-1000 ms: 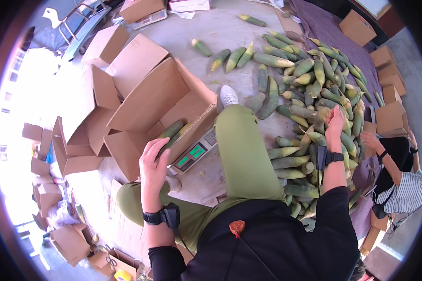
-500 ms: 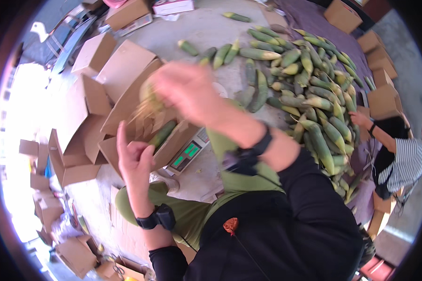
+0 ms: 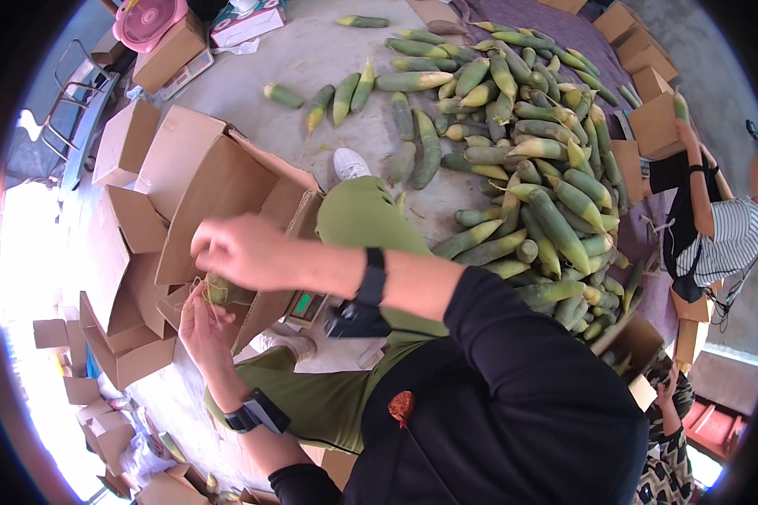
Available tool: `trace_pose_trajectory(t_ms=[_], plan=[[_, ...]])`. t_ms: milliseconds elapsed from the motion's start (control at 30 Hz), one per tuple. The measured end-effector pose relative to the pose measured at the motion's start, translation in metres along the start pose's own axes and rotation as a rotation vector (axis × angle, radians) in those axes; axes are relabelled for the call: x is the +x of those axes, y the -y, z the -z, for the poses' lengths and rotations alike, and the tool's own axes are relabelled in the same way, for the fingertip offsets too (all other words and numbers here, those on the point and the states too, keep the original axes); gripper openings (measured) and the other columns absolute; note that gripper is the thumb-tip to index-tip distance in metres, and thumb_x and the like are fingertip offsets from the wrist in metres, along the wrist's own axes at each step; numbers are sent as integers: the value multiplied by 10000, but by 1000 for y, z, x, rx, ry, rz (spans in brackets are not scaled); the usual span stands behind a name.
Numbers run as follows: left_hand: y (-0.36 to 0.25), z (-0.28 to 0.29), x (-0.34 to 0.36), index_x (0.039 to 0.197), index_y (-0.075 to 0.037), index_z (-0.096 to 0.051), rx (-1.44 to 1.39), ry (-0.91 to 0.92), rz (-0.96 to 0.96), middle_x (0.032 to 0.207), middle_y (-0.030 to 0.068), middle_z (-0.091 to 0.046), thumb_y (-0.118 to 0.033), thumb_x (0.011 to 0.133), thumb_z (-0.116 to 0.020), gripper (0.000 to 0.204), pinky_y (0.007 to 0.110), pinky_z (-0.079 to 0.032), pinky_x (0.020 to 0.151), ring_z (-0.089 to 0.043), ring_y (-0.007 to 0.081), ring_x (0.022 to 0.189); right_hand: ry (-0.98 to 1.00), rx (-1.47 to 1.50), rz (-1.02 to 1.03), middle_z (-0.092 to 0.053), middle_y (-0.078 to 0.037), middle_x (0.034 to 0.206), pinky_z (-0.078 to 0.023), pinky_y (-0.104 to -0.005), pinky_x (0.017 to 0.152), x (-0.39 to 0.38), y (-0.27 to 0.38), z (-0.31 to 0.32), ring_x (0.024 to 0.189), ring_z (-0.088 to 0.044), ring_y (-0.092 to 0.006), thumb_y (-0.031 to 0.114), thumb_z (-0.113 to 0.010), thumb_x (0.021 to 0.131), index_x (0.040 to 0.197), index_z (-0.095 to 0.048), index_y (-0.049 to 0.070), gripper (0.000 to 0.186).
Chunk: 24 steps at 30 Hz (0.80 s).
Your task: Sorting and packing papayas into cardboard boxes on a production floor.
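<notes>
Holds the right forearm across the body to the left, with the right hand (image 3: 248,251) over a large open cardboard box (image 3: 219,198). Bends the fingers of that hand inward and down, blurred; cannot tell from this view whether anything is gripped there. Keeps the left hand (image 3: 204,335) just nearer, palm up, fingers and thumb curled into a narrow gap at the stringy root end of a green radish (image 3: 219,291). Touches the fine roots with the fingertips; cannot tell how firmly. Has this radish at the near end of the box, directly below the right hand and partly covered by it.

Shows a scale (image 3: 305,308) with a lit green display at the near right edge of the box. Has another open carton (image 3: 125,341) to the left of it. Plants one white shoe (image 3: 350,164) on the floor just to the right of the box, far side.

Has a large radish pile (image 3: 556,227) on the right, partly on a purple cloth (image 3: 522,13), with a few loose radishes (image 3: 345,99) lying farther off, between pile and box. Includes, well to the right, a co-worker (image 3: 728,236) in a striped top, holding a radish upright.
</notes>
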<state>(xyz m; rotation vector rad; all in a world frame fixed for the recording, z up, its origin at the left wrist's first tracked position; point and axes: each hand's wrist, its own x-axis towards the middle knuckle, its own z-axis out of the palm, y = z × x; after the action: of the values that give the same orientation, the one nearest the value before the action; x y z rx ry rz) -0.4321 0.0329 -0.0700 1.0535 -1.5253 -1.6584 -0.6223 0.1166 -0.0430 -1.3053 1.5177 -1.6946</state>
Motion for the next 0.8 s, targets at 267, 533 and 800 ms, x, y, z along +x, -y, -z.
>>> trace_pose_trajectory(t_ms=[267,533,800], plan=[[32,23,46,1109,2,-614,143,-74,149,799,53,-624,-161,969,-512,238,237,-522,652,-610,123,707,-412,-116,-243,-664,-81,739,-478,-295,618,-41,-69,167,675,-622,-150,179,-584,850,864,-640,17,173],[13,-34,27,1284,-19,-514,282,-5,121,1148,113,-607,-121,953,-520,347,274,-508,798,-592,184,1049,-350,-551,-531,-673,-138,823,-501,-360,678,-154,-148,225,777,-653,-259,162,-601,808,862,-655,49,136],[16,-12,17,1201,-15,-595,432,92,-12,1010,68,-659,-66,930,-544,280,233,-487,775,-619,117,913,-399,-1484,-1075,-540,-106,1150,-494,-450,877,-243,-170,326,1124,-514,-313,154,-590,827,1145,-517,145,327]])
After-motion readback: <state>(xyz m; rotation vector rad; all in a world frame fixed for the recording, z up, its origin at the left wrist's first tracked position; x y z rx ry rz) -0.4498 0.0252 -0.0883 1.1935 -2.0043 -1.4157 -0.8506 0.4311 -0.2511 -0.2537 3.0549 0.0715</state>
